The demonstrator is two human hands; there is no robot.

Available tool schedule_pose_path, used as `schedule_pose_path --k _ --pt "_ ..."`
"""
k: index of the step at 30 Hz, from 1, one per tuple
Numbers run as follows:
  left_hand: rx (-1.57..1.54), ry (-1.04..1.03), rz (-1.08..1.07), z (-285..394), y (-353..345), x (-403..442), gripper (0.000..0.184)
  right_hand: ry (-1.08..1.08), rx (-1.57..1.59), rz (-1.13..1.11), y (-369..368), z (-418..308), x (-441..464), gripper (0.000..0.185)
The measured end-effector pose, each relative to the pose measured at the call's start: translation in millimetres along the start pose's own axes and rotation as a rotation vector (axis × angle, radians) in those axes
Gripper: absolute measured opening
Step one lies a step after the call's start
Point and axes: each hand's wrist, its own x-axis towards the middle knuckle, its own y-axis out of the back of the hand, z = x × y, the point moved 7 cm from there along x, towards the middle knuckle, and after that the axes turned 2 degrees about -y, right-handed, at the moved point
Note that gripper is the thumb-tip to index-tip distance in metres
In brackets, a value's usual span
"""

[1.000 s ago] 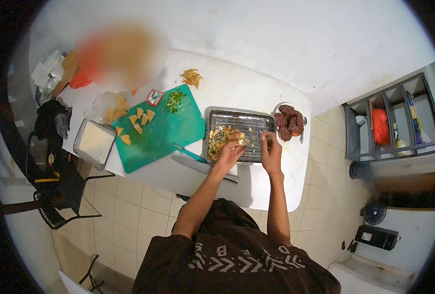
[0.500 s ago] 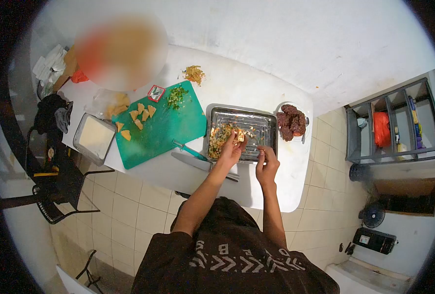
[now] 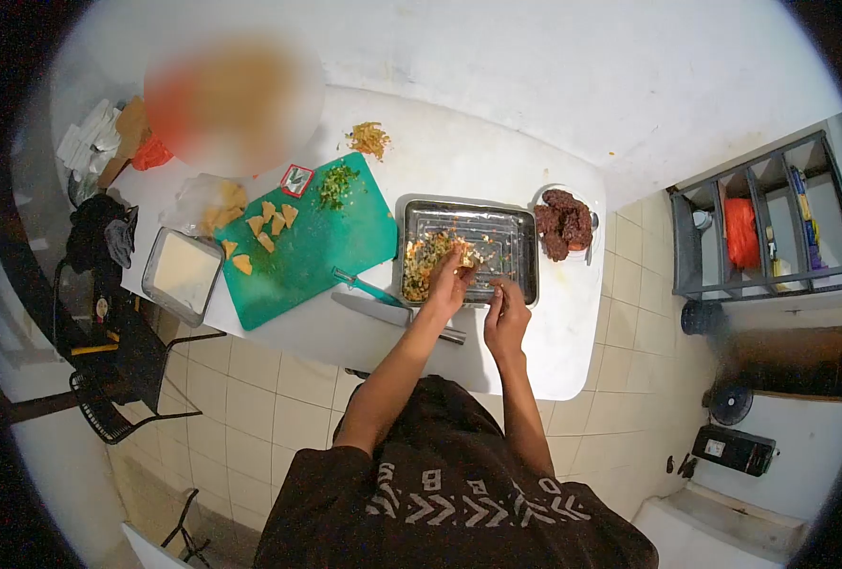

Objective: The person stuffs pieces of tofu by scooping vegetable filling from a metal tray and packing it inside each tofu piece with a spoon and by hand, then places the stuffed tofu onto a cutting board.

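My left hand (image 3: 451, 286) is over the metal tray (image 3: 531, 204), fingers curled round a small piece of food (image 3: 471, 254) whose kind I cannot make out. Under and beside those fingers lies a chopped vegetable mix (image 3: 418, 275), heaped in the tray's left part with bits scattered to the right. At the tray's near right edge is my right hand (image 3: 506, 318), its thumb and fingers pinched together; anything between them is too small to tell. A knife (image 3: 373, 308) and a turquoise-handled utensil (image 3: 369, 286) lie left of my left wrist.
The green cutting board (image 3: 297, 261) holds cut yellowish triangles (image 3: 267, 228), chopped greens (image 3: 336, 185) and a small red-edged packet (image 3: 296, 180). A plate of dark red-brown food (image 3: 563, 226) stands right of the tray. Shredded food (image 3: 369, 139) lies behind; a pale-filled container (image 3: 184, 270) stands left.
My left hand has turned slightly, and the golden piece in its fingers shows less. My right hand has shifted a little left. The whole view has tilted slightly.
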Motion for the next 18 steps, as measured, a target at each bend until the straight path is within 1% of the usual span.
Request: schedule_pose_path --k 4,6,7,9,12,15,18 --pt "0.04 0.031 -0.042 2.6 -0.1 3.9 0.022 -0.046 0.023 -0.049 -0.8 -3.8 0.3 0.017" --pt "0.047 0.04 -0.054 4.7 1.2 0.6 0.021 0.039 0.045 0.006 2.7 -8.0 -0.2 0.019" --pt "0.054 0.039 -0.067 7.1 -2.5 -3.9 0.021 0.038 0.044 0.005 3.0 -7.5 -0.6 0.019" --pt "0.061 0.038 -0.082 11.0 -8.4 -8.5 0.02 0.056 -0.046 -0.084 -3.5 -9.9 0.1 0.022" --pt "0.042 0.028 -0.054 15.0 -7.2 -8.0 0.021 0.041 -0.005 -0.059 -2.1 -13.7 -0.2 0.024" --pt "0.073 0.052 -0.094 15.3 -5.6 -7.2 0.024 0.053 -0.042 -0.1 -5.5 -16.4 2.1 0.025" --pt "0.072 0.035 -0.157 19.7 -9.9 -5.8 0.029 0.051 -0.028 -0.075 -2.5 -19.1 3.4 0.027"
